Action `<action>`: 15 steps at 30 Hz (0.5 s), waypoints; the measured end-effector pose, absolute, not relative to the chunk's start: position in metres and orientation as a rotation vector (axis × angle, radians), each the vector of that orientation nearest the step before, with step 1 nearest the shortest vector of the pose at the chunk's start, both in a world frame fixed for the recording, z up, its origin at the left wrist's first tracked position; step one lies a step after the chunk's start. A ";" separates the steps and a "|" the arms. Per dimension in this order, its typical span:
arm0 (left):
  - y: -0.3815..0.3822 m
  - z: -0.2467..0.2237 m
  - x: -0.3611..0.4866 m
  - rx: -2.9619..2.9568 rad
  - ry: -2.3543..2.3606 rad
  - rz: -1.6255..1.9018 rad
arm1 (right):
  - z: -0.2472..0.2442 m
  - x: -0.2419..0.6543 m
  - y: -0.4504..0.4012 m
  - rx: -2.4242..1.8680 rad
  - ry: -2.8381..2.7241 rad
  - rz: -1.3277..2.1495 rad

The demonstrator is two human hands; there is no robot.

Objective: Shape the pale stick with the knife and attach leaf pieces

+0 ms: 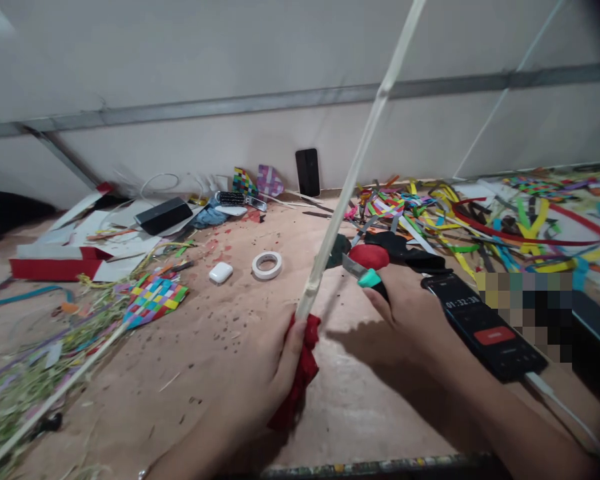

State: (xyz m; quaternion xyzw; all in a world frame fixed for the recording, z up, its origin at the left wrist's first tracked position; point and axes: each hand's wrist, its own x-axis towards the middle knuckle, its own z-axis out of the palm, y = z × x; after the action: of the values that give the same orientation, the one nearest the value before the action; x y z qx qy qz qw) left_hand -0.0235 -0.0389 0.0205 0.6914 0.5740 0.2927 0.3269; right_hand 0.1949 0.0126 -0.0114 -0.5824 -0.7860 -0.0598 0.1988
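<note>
A long pale stick (356,167) slants up and to the right from my left hand (275,360), whose fingers are wrapped round its lower end. Red cloth (306,357) is bunched under that hand, around the stick's base. My right hand (405,300) grips a knife (371,279) with a green and black handle, its blade pointing left, a little apart from the stick. Behind the knife lies a round red object (369,256) beside black cloth (405,252).
White tape (267,265) and a white case (221,272) lie mid-table. A woven colored piece (155,300) is at left, among shavings. Colored strips (525,227) cover the back right. A phone (485,327) lies by my right forearm; another phone (307,173) leans on the wall.
</note>
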 end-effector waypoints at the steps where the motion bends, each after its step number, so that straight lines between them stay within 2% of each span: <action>1: -0.037 0.018 -0.023 1.802 1.517 0.749 | -0.011 0.193 0.011 -1.592 -2.196 -0.146; 10: -0.030 0.014 -0.019 1.848 1.502 0.648 | -0.014 0.173 -0.002 -1.301 -2.382 0.118; 15: -0.029 0.011 -0.018 1.884 1.516 0.522 | -0.017 0.174 -0.004 -1.324 -2.368 0.034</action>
State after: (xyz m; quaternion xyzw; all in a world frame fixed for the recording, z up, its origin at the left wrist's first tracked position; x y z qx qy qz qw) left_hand -0.0184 -0.0295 0.0107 0.7195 0.5790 0.1992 0.3277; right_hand 0.1736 -0.0040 -0.0168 -0.4768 -0.8528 0.0124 0.2128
